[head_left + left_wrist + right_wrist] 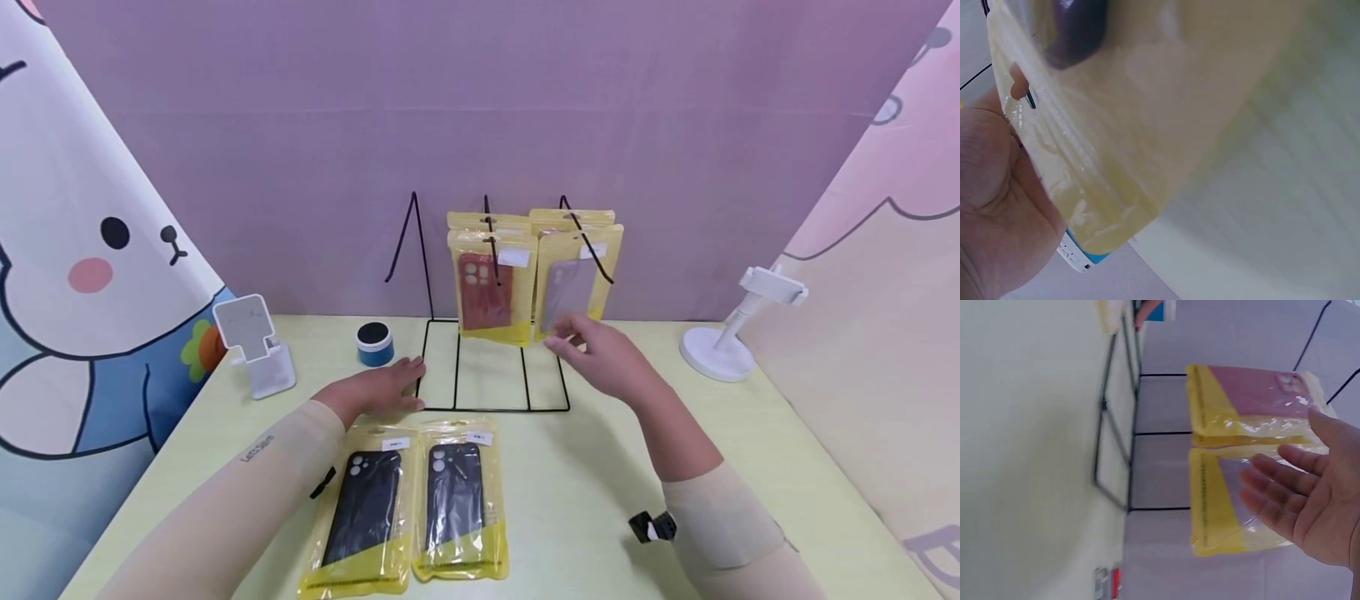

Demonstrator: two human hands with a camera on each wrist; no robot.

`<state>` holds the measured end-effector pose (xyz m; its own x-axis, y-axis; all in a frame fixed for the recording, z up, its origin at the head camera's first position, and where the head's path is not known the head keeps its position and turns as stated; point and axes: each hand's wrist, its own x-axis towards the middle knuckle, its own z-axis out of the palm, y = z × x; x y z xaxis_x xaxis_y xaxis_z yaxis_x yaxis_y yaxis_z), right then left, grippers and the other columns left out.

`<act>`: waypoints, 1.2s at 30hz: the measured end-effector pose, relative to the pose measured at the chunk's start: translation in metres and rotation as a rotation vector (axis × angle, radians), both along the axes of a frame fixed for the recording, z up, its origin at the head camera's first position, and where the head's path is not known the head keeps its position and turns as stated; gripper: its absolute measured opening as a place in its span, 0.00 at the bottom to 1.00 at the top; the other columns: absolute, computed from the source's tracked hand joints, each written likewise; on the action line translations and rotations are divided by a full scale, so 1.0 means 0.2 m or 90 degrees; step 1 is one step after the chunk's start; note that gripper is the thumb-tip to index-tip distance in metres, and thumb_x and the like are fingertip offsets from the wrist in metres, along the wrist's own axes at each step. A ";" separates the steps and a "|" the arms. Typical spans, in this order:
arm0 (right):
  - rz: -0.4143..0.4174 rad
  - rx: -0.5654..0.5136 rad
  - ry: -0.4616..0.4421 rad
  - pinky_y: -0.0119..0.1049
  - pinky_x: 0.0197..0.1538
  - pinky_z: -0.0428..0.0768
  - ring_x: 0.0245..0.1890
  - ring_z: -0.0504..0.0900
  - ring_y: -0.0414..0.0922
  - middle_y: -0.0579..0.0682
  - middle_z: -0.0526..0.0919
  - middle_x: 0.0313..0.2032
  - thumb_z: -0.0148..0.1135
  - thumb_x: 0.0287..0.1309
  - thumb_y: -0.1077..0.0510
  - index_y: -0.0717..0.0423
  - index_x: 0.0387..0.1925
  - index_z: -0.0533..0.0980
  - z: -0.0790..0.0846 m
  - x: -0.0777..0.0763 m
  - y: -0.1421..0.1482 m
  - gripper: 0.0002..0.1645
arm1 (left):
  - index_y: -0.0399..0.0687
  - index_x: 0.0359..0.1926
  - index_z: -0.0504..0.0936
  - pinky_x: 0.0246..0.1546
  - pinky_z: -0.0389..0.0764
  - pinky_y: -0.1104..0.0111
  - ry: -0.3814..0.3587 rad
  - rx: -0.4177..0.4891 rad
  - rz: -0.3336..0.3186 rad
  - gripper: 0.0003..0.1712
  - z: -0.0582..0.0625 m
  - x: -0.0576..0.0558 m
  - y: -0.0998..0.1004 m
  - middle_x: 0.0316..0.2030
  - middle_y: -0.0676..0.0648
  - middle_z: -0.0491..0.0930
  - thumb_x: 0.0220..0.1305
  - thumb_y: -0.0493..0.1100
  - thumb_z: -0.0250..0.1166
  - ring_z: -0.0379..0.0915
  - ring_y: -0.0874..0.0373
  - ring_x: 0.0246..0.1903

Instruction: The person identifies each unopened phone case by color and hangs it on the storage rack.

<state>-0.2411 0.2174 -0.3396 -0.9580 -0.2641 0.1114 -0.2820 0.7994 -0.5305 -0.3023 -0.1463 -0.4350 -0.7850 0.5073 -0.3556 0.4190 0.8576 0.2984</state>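
A black wire display rack (492, 409) stands on the table. From its middle hook hang bagged phone cases, the front one red (486, 296). Those on the right hook have a pale purple case (568, 287) in front, and more bags show behind. My right hand (606, 357) is raised just before the purple one's lower edge, fingers loosely bent and holding nothing; the right wrist view shows the open palm (1329, 500). Spread fingers of my left hand (381, 390) rest at the rack base's left bar. Below it lie two bagged black phone cases (365, 504) (455, 496).
A small blue and white jar with a black top (375, 343) sits left of the rack. White phone stands are at the left (272, 371) and right (717, 353) of the table. The rack's left hook (401, 237) carries no bag. A purple cloth (315, 167) hangs behind.
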 end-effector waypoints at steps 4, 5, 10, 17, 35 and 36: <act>0.037 0.028 -0.057 0.54 0.57 0.77 0.57 0.79 0.54 0.53 0.78 0.59 0.52 0.68 0.35 0.51 0.62 0.71 -0.10 0.02 0.04 0.32 | 0.49 0.78 0.44 0.74 0.51 0.48 0.005 0.003 -0.003 0.47 0.00 0.00 -0.01 0.78 0.42 0.39 0.71 0.61 0.55 0.36 0.43 0.77; 0.045 0.038 -0.071 0.55 0.59 0.76 0.59 0.77 0.55 0.55 0.77 0.61 0.53 0.68 0.35 0.52 0.64 0.69 -0.13 0.03 0.05 0.34 | 0.49 0.78 0.44 0.74 0.51 0.48 0.006 0.004 -0.004 0.46 0.00 0.01 -0.01 0.78 0.42 0.39 0.71 0.61 0.55 0.36 0.43 0.77; 0.045 0.101 -0.152 0.57 0.67 0.68 0.68 0.69 0.58 0.59 0.67 0.69 0.54 0.64 0.31 0.53 0.74 0.58 -0.27 0.03 0.08 0.48 | 0.48 0.78 0.45 0.74 0.50 0.48 0.006 0.012 -0.010 0.46 0.00 0.01 -0.01 0.78 0.42 0.39 0.71 0.61 0.55 0.35 0.43 0.77; 0.035 0.165 -0.233 0.57 0.71 0.61 0.73 0.58 0.59 0.63 0.56 0.74 0.55 0.60 0.27 0.60 0.76 0.49 -0.40 -0.01 0.08 0.59 | 0.48 0.78 0.44 0.74 0.50 0.48 0.000 0.002 -0.010 0.46 0.00 0.01 0.00 0.78 0.42 0.38 0.71 0.61 0.54 0.35 0.43 0.77; 0.011 0.289 -0.189 0.56 0.62 0.73 0.63 0.72 0.63 0.69 0.66 0.67 0.60 0.62 0.35 0.70 0.68 0.60 -0.43 -0.11 0.03 0.50 | 0.48 0.78 0.44 0.75 0.48 0.49 -0.002 0.002 -0.008 0.47 0.00 0.00 0.00 0.78 0.42 0.38 0.71 0.61 0.54 0.34 0.44 0.77; 0.012 0.293 -0.187 0.56 0.62 0.72 0.63 0.71 0.63 0.69 0.66 0.67 0.59 0.62 0.35 0.70 0.69 0.60 -0.43 -0.11 0.03 0.50 | 0.49 0.78 0.43 0.75 0.48 0.49 -0.005 0.004 -0.005 0.47 0.00 0.00 0.00 0.78 0.43 0.38 0.71 0.61 0.55 0.34 0.44 0.77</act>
<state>-0.2630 0.2225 -0.4262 -0.9260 -0.2394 -0.2920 -0.1908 0.9640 -0.1852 -0.3027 -0.1456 -0.4349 -0.7781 0.5152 -0.3593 0.4227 0.8527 0.3070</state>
